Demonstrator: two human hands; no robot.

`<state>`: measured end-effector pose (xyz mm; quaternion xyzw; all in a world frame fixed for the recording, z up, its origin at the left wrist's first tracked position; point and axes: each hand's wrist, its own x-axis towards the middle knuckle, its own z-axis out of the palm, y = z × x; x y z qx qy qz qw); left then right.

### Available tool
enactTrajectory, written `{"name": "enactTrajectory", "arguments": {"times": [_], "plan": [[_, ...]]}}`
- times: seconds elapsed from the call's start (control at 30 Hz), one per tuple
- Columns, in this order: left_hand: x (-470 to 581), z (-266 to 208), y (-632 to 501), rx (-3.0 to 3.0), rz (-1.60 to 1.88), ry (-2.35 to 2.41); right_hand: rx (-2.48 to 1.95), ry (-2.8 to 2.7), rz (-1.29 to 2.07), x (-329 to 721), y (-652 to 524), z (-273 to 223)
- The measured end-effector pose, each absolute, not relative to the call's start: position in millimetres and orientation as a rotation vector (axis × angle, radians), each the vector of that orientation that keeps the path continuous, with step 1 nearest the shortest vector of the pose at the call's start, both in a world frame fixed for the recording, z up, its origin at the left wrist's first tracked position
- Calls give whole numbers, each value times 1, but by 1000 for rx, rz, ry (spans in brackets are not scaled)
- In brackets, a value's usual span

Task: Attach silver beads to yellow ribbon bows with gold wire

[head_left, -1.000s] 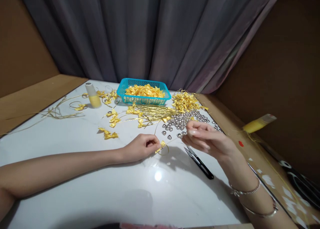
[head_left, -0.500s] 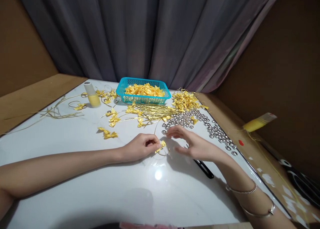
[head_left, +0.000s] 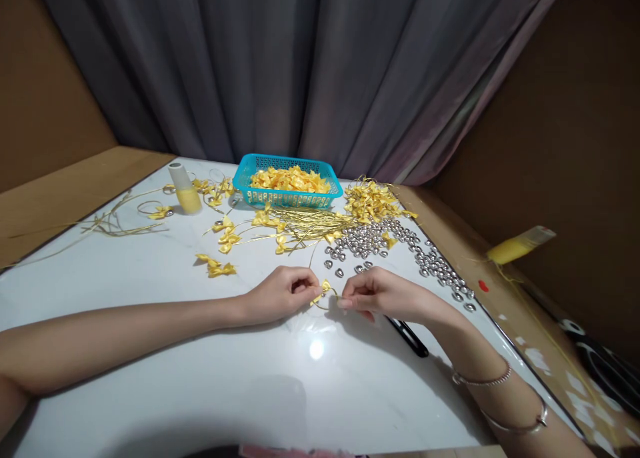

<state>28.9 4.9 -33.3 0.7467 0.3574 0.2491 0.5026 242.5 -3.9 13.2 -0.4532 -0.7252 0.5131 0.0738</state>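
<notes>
Near the middle of the white table, my left hand is closed, its thumb and fingertips pinching a small yellow ribbon bow. A thin gold cord curves in a loop from the bow toward the right. My right hand pinches the right side of that loop between thumb and fingers. Just beyond the right hand lie a few loose silver rings. Partly hidden under the right wrist is a black-handled tool; its other end cannot be seen.
Behind the hands stands a blue basket full of yellow bows. In front of it lie a bundle of gold cords and a pile of silver rings. Bows with cords are heaped right. A yellow bottle stands left.
My right hand has come down and left, and its open fingers have closed on the cord loop. Several silver rings it hid now show. My left hand stays put.
</notes>
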Motion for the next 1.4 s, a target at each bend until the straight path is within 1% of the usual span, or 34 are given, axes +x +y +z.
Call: {"name": "enactTrajectory", "arguments": {"times": [0.3,0.57,0.73,1.03,1.4], "plan": [[29,-33,5,1796,552,778,-1296,-2013,1377,232,-3,7],[27,-27,5,1663,529,686,-1395,-1968,1299,228,-6,8],[27,-24,7,1600,531,657,-1433,-1887,1317,227,-5,4],[26,-27,9,1567,644,642,-1403,-1831,1361,230,-5,7],[26,-27,9,1564,766,675,-1338,-1778,1598,234,-4,11]]}}
